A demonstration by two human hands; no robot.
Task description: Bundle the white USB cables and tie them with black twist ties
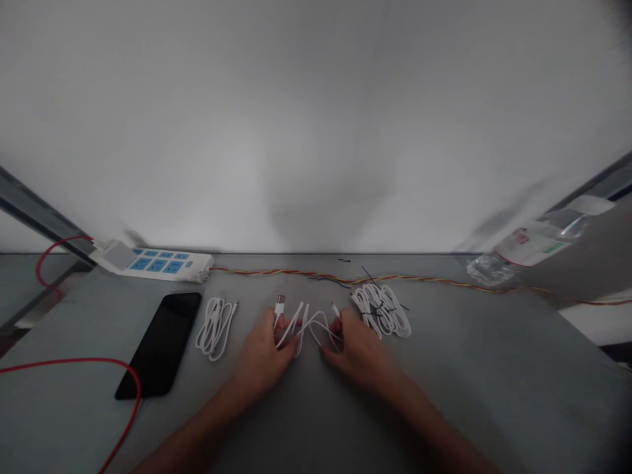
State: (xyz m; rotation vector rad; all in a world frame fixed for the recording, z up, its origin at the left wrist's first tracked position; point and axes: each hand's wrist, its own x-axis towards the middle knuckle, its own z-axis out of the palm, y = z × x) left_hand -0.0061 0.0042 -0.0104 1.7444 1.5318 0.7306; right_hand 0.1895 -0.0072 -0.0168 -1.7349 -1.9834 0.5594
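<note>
A loosely looped white USB cable stretches between my two hands, low over the grey table. My left hand is closed on its left side, with the USB plug sticking up past the fingers. On the other side, my right hand pinches the loops near the small connector. Left of my left hand lies a coiled white cable. Beyond my right hand rests a bundle of white cables bound with dark ties.
A black phone lies at left, with a red cable crossing its lower corner. Behind it stands a power strip holding a white charger. Twisted wire runs along the wall. A clear plastic bottle leans at right.
</note>
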